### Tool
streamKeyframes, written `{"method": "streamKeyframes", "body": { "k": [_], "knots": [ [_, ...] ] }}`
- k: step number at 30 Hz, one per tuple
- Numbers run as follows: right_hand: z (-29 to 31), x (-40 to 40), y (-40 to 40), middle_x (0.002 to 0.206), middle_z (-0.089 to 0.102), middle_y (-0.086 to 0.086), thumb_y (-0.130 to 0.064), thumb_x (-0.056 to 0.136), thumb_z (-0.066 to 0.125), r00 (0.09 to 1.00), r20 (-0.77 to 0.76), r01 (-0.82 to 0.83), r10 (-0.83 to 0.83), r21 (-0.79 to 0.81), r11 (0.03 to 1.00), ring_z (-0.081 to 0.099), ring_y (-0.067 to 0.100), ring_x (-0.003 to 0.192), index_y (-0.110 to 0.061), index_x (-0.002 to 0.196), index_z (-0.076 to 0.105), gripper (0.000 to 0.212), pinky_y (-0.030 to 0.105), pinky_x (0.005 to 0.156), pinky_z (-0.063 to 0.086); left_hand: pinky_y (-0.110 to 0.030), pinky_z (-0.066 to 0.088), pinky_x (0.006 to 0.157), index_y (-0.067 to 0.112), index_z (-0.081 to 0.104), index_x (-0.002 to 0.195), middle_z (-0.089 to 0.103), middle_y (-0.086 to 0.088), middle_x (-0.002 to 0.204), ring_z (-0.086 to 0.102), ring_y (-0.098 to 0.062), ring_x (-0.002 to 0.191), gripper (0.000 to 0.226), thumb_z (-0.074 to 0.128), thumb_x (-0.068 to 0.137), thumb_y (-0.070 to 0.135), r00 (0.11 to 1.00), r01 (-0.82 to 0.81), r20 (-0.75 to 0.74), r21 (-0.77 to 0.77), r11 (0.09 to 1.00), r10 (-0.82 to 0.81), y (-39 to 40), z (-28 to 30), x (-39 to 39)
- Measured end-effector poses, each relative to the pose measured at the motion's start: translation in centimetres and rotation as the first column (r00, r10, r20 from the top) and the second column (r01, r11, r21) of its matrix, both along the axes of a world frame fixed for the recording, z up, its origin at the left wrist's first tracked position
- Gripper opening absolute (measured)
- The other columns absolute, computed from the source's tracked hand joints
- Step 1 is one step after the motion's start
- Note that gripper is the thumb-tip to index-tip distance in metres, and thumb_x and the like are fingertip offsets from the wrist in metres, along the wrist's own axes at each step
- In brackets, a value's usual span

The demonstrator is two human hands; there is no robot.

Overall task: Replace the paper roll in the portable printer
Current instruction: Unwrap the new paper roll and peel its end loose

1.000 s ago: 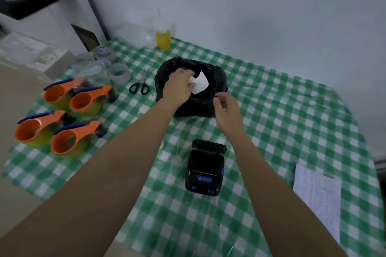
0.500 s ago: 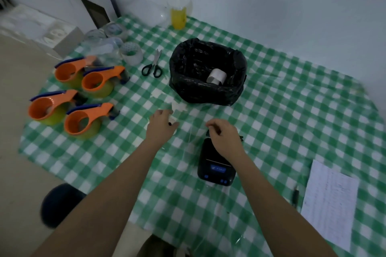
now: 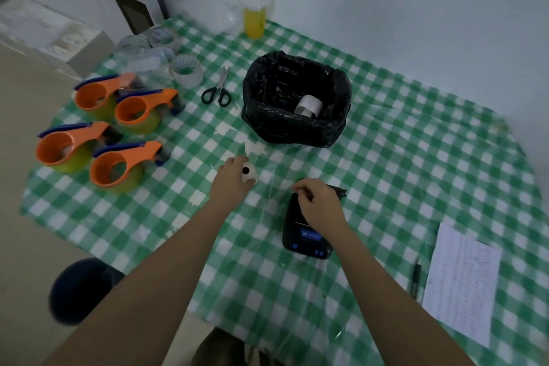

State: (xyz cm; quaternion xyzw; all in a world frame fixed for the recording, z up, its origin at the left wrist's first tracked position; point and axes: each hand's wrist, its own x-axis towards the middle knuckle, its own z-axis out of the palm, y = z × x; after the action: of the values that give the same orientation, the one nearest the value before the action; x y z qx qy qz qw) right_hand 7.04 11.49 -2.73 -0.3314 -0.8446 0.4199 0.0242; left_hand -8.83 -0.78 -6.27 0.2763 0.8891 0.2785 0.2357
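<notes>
Your left hand (image 3: 230, 180) sits centre frame, fingers curled around a small white paper roll (image 3: 249, 174); the roll's dark core hole faces the camera. The roll is held just above the green-and-white checked tablecloth (image 3: 416, 175), left of the printer

Your right hand (image 3: 316, 203) is on top of the black portable printer (image 3: 306, 235), fingers bent down and bunched at the upper end where the lid (image 3: 337, 189) stands open. Can't tell if they're pinching anything, the hand hides the compartment

Printer lies flat, lower centre-right, long axis running up-frame. Blue lit display (image 3: 310, 236) and blue buttons at its near end; text on the display is too blurred to read, no brand legible

Upper centre: bin lined with a black bag (image 3: 282, 125), a white roll (image 3: 309, 105) lying inside, well apart from both hands

Left of the bin: black-handled scissors (image 3: 218, 90), closed. Further left: four orange tape dispensers (image 3: 118, 169) with blue edges, plus loose rolls of clear tape (image 3: 188, 70) behind them. The pale tape roll has a dotted print, not readable

Top centre: clear cup of yellow liquid (image 3: 255, 19) with a straw, near the wall

Lower right: printed sheet (image 3: 463, 282) covered in fine lines of text, far too small to read; black pen (image 3: 415, 278) just left of it

Lower left, off the table: dark round stool (image 3: 80, 288)
</notes>
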Motion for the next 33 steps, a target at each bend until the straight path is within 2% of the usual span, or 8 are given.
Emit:
{"method": "streamKeyframes", "body": {
  "k": [4,7,10,13,18,24,28,33],
  "knots": [
    [1.0,-0.2,-0.3,0.108,0.061,0.003,-0.017,0.094,0.049,0.993,-0.077,0.081,-0.089,-0.099,0.992,0.057,0.012,0.09,-0.014,0.111,0.061,0.021,0.024,0.082,0.049,-0.031,0.055,0.085,0.014,0.049,0.122,0.052,-0.007,0.128,0.053,-0.025,0.113,0.045,0.069,0.082,0.015,0.978,-0.017,0.206,0.285,0.958,-0.043,0.1,2.8,1.4],
    [2.1,-0.4,-0.4,0.123,0.054,-0.001,-0.033,0.095,0.046,0.978,-0.09,0.144,-0.188,-0.361,0.922,0.054,0.014,0.108,-0.019,0.133,0.046,0.04,0.032,0.093,0.048,-0.013,0.056,0.074,0.016,0.052,0.116,0.05,0.0,0.121,0.054,-0.018,0.109,0.04,0.069,0.081,0.008,0.93,-0.014,0.337,0.424,0.906,-0.143,0.4,5.3,2.8],
    [3.0,0.2,-0.3,0.131,0.053,0.003,-0.036,0.094,0.049,0.954,-0.118,0.172,-0.277,-0.542,0.822,0.054,0.02,0.116,-0.018,0.133,0.047,0.043,0.039,0.096,0.051,-0.015,0.057,0.076,0.018,0.053,0.114,0.052,0.007,0.116,0.057,-0.013,0.108,0.039,0.068,0.08,0.005,0.887,0.041,0.389,0.467,0.884,-0.247,0.6,7.2,4.0],
    [3.9,1.5,-0.2,0.121,0.062,0.008,-0.029,0.091,0.057,0.925,-0.182,0.169,-0.333,-0.588,0.791,0.06,0.024,0.11,-0.015,0.119,0.059,0.032,0.038,0.092,0.054,-0.026,0.058,0.083,0.021,0.052,0.116,0.053,0.005,0.121,0.056,-0.013,0.113,0.041,0.066,0.081,0.004,0.842,0.058,0.452,0.467,0.882,-0.295,0.6,8.3,4.5],
    [5.2,3.1,-0.8,0.105,0.068,0.005,-0.021,0.085,0.065,0.889,-0.286,0.163,-0.359,-0.535,0.829,0.066,0.024,0.096,-0.032,0.099,0.062,0.018,0.035,0.081,0.056,-0.035,0.052,0.095,0.031,0.046,0.126,0.05,0.007,0.132,0.054,-0.014,0.117,0.049,0.068,0.083,0.023,0.781,0.02,0.553,0.442,0.897,-0.29,0.8,10.1,5.5],
    [6.4,3.9,-1.8,0.11,0.051,-0.002,-0.014,0.082,0.068,0.862,-0.444,0.157,-0.244,-0.225,0.962,0.055,0.011,0.103,-0.041,0.094,0.053,0.033,0.026,0.084,0.054,-0.024,0.06,0.077,0.017,0.053,0.117,0.06,-0.006,0.117,0.063,-0.009,0.096,0.031,0.06,0.089,0.027,0.74,-0.082,0.636,0.406,0.91,-0.218,1.1,11.4,6.5],
    [7.3,4.6,-1.4,0.113,0.055,-0.005,-0.017,0.089,0.061,0.868,-0.43,0.119,-0.247,-0.302,0.946,0.055,0.003,0.102,-0.03,0.109,0.059,0.023,0.017,0.08,0.05,-0.016,0.059,0.07,0.018,0.057,0.111,0.06,-0.001,0.113,0.064,-0.011,0.093,0.027,0.064,0.086,0.013,0.778,-0.057,0.569,0.487,0.872,-0.267,0.9,11.9,6.8],
    [8.2,4.8,-1.2,0.107,0.066,0.008,-0.008,0.089,0.058,0.87,-0.428,0.089,-0.244,-0.351,0.932,0.064,-0.004,0.084,-0.013,0.109,0.063,0.021,0.011,0.068,0.051,-0.021,0.06,0.077,0.023,0.057,0.114,0.058,0.006,0.116,0.064,-0.011,0.098,0.029,0.063,0.087,0.014,0.767,-0.018,0.558,0.513,0.858,-0.317,0.3,12.8,6.9]
  ]
}}
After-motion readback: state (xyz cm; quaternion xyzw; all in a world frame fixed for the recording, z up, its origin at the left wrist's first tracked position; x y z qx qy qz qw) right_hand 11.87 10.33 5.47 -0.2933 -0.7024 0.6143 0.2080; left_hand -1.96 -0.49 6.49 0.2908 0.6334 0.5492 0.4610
